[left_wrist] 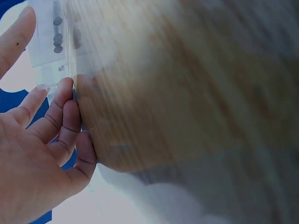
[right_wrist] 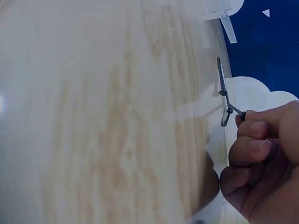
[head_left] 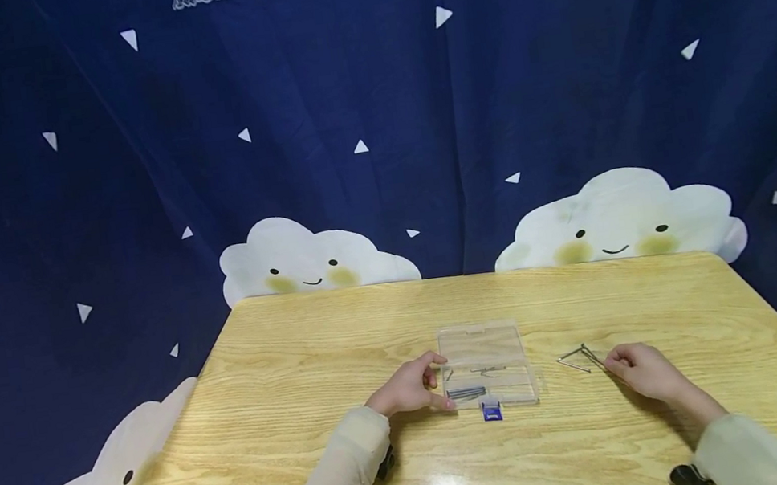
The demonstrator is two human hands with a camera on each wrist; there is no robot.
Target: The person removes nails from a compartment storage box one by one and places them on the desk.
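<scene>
A clear plastic box [head_left: 512, 389] lies on the table, with several long nails [head_left: 467, 393] side by side in its near left part and a few small nails [head_left: 488, 369] farther back. My left hand [head_left: 415, 386] rests at the box's left side, thumb at the near corner and fingers spread along the edge; in the left wrist view the thumb stands well apart from the bent fingers [left_wrist: 60, 109]. To the right of the box, my right hand [head_left: 643, 370] pinches one end of a nail [right_wrist: 237, 110]. Other loose nails [head_left: 574, 365] lie on the table beside it.
A blue tab [head_left: 492, 411] sticks out at the box's near edge. The wooden table [head_left: 313, 341] reaches back to a dark blue curtain [head_left: 309, 66] with white clouds and triangles. Light glares off the table near its front.
</scene>
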